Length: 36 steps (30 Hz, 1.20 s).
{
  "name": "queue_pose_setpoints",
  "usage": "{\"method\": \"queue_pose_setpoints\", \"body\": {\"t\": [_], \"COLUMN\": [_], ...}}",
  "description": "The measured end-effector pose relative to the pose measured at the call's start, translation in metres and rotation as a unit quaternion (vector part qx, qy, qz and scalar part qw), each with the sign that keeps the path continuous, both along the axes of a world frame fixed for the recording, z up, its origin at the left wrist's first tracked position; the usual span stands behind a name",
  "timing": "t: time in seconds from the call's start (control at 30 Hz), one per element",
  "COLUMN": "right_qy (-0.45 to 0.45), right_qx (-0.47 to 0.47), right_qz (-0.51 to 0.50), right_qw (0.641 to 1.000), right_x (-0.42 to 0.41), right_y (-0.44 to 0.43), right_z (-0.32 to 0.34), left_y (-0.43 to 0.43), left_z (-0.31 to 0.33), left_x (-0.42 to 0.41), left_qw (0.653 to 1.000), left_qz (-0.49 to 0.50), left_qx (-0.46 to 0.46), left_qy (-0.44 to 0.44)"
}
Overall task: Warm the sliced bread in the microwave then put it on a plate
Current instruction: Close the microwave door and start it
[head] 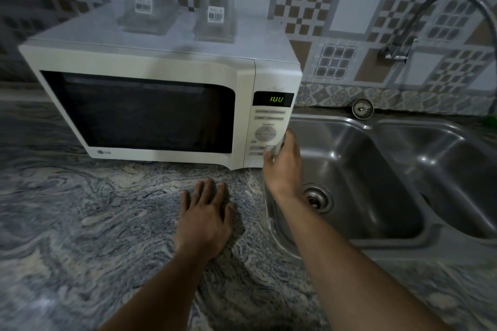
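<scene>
Two clear tubs (146, 8), contents unclear, sit atop the shut microwave (161, 105) at 11 o'clock on the bench (80, 223). Its dark window hides any bread. The left hand (205, 219) lies flat and released at 6 o'clock. The right hand (282, 166) has its thumb on the lower buttons; I cannot tell its grasp.

1. Bare all over the left hand (204, 212), fingertips to wrist.
2. Bare behind it too, along the left forearm (161, 285) to the lower edge.
3. Bare likewise on the right hand (282, 166).
4. Bare behind that, along the right forearm (349, 263).
</scene>
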State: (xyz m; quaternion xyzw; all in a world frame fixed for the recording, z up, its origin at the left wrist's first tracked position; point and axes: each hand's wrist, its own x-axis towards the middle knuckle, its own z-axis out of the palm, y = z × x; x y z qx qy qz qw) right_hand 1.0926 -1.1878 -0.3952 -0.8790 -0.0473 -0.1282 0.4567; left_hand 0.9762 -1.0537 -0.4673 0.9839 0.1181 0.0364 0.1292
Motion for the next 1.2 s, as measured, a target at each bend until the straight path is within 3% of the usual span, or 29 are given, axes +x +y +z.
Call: {"method": "queue_pose_setpoints", "body": {"t": [0.47, 0.77, 0.93, 1.1, 1.2], "right_qy": [-0.009, -0.017, 0.037, 0.116, 0.144], "right_qx": [-0.001, -0.056, -0.054, -0.159, -0.284], "right_qz": [-0.023, -0.044, -0.037, 0.011, 0.098], "right_qw": [1.000, 0.997, 0.997, 0.980, 0.943], "right_x": [0.006, 0.005, -0.007, -0.052, -0.069], "right_y": [0.004, 0.008, 0.008, 0.004, 0.001], "right_z": [-0.011, -0.012, -0.016, -0.047, -0.060], "left_y": [0.000, -0.001, 0.000, 0.012, 0.021], "left_z": [0.000, -0.001, 0.001, 0.002, 0.000], "left_x": [-0.001, -0.001, -0.002, -0.001, -0.009], "left_qw": [0.999, 0.999, 0.999, 0.999, 0.999], "left_qz": [0.018, 0.021, 0.018, 0.006, -0.011], "left_qx": [0.027, 0.030, 0.028, 0.003, 0.013], "left_qy": [0.035, 0.036, 0.038, 0.044, 0.048]}}
